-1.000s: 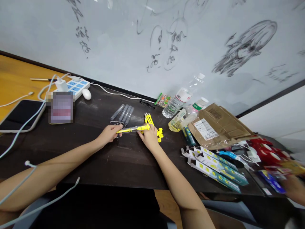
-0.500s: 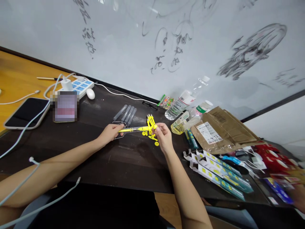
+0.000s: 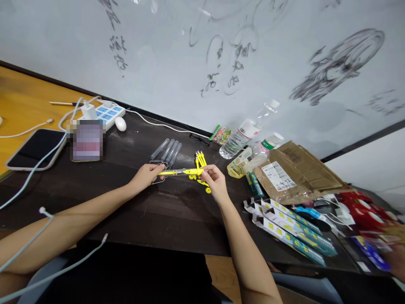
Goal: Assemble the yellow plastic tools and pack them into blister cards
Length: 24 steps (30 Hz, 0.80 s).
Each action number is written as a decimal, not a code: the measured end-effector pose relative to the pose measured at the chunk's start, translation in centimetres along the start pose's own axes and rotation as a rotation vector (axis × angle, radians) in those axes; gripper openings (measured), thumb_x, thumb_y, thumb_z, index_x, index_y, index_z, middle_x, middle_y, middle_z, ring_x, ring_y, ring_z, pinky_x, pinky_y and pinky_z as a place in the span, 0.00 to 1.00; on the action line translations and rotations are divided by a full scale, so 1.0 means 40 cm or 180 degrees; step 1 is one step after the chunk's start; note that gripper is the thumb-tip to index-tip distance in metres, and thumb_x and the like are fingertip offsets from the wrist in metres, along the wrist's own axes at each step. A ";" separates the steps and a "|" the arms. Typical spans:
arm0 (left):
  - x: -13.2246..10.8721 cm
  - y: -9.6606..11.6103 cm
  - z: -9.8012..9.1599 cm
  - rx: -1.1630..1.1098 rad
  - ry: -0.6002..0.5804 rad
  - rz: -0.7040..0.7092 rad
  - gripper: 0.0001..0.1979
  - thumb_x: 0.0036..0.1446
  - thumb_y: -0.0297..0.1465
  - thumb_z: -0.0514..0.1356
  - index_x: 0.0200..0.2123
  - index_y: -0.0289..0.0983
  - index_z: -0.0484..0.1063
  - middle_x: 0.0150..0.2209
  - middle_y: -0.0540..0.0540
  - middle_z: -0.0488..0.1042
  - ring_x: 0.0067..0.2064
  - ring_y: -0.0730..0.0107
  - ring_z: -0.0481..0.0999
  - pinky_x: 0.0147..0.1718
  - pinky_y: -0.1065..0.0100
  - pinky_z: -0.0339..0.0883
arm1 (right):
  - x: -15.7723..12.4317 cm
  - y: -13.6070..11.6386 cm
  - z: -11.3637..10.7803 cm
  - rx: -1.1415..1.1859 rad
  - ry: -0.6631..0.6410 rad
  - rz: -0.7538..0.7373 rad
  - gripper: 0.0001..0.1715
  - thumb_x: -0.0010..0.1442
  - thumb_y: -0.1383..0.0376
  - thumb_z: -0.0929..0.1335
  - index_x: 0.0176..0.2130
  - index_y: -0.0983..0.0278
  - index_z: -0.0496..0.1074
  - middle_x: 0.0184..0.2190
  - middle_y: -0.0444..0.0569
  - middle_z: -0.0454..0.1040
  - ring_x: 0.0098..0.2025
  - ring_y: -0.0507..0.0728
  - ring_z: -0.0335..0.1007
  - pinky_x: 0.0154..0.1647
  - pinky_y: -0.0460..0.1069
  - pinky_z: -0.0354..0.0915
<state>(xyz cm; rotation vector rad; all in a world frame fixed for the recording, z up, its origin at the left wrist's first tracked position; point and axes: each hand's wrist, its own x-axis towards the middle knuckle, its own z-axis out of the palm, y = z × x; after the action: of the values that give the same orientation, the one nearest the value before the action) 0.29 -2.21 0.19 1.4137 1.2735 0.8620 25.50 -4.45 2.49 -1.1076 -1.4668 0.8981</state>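
Over the dark desk [image 3: 177, 219], a slim yellow rod with a clear barrel [image 3: 179, 172] stretches almost level between my hands. My left hand [image 3: 148, 177] is closed around its left end. At the right end, the thumb and fingers of my right hand [image 3: 215, 179] pinch the yellow tip. Behind and beside that tip lie several small yellow parts [image 3: 200, 159], partly covered by the rod and my right hand. Near my left fingers are bent metal wires [image 3: 155, 162], and several clear grey-capped tubes [image 3: 171, 151] lie side by side just beyond.
At the right are opened cartons [image 3: 291, 228], a flattened cardboard parcel [image 3: 294, 173], a water bottle [image 3: 240, 137] and a bottle of yellow liquid [image 3: 249, 158]. A phone [image 3: 36, 150], a power strip [image 3: 109, 114] and white cables occupy the left. A whiteboard [image 3: 158, 55] stands behind.
My right hand has shifted slightly left, its fingers now closer on the rod's right end. My left hand stays almost where it was.
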 end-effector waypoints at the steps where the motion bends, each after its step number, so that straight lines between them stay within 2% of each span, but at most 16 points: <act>1: 0.000 0.000 0.000 0.0040 0.0005 0.0037 0.24 0.55 0.48 0.52 0.21 0.34 0.69 0.12 0.57 0.49 0.14 0.80 0.47 0.15 0.74 0.41 | 0.000 0.004 -0.001 -0.0053 0.0010 0.0017 0.16 0.51 0.53 0.70 0.32 0.62 0.67 0.26 0.43 0.70 0.26 0.51 0.66 0.26 0.46 0.64; 4: -0.001 0.000 -0.001 0.0139 0.0021 0.0122 0.24 0.55 0.48 0.52 0.21 0.33 0.70 0.12 0.57 0.49 0.15 0.80 0.48 0.16 0.74 0.42 | 0.000 0.010 -0.004 -0.0191 -0.0004 0.0057 0.18 0.53 0.51 0.68 0.28 0.62 0.65 0.22 0.42 0.68 0.23 0.50 0.64 0.24 0.46 0.62; 11: 0.000 -0.002 -0.002 0.0169 0.0037 0.0174 0.25 0.55 0.48 0.52 0.21 0.34 0.70 0.13 0.56 0.50 0.15 0.79 0.48 0.16 0.73 0.42 | -0.007 -0.004 -0.005 -0.0143 -0.0195 0.0089 0.16 0.54 0.51 0.67 0.34 0.61 0.66 0.24 0.43 0.71 0.24 0.51 0.65 0.23 0.45 0.61; 17: 0.002 -0.008 0.002 0.0171 0.0038 0.0198 0.24 0.54 0.48 0.53 0.20 0.33 0.71 0.13 0.56 0.50 0.16 0.79 0.49 0.16 0.73 0.43 | -0.009 0.003 -0.005 -0.0401 -0.0254 0.0091 0.20 0.58 0.50 0.64 0.25 0.62 0.62 0.21 0.42 0.67 0.21 0.49 0.60 0.19 0.44 0.57; 21: 0.003 -0.011 0.001 0.0166 0.0043 0.0192 0.24 0.53 0.48 0.53 0.20 0.34 0.71 0.12 0.56 0.51 0.15 0.78 0.50 0.17 0.73 0.44 | -0.012 -0.002 -0.006 -0.0149 -0.0324 0.0167 0.16 0.57 0.51 0.64 0.33 0.61 0.63 0.22 0.41 0.68 0.21 0.49 0.61 0.18 0.43 0.58; 24: 0.001 -0.007 0.001 0.0183 0.0021 0.0192 0.24 0.54 0.48 0.53 0.20 0.33 0.71 0.12 0.56 0.51 0.16 0.78 0.50 0.17 0.73 0.44 | -0.014 -0.004 -0.004 -0.0072 -0.0421 0.0182 0.15 0.56 0.52 0.66 0.33 0.61 0.63 0.23 0.41 0.68 0.21 0.49 0.61 0.18 0.42 0.58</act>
<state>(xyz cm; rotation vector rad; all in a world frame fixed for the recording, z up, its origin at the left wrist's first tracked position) 0.25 -2.21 -0.10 1.5025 1.2750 0.8771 25.65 -5.04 2.52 -1.1297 -1.5629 1.0134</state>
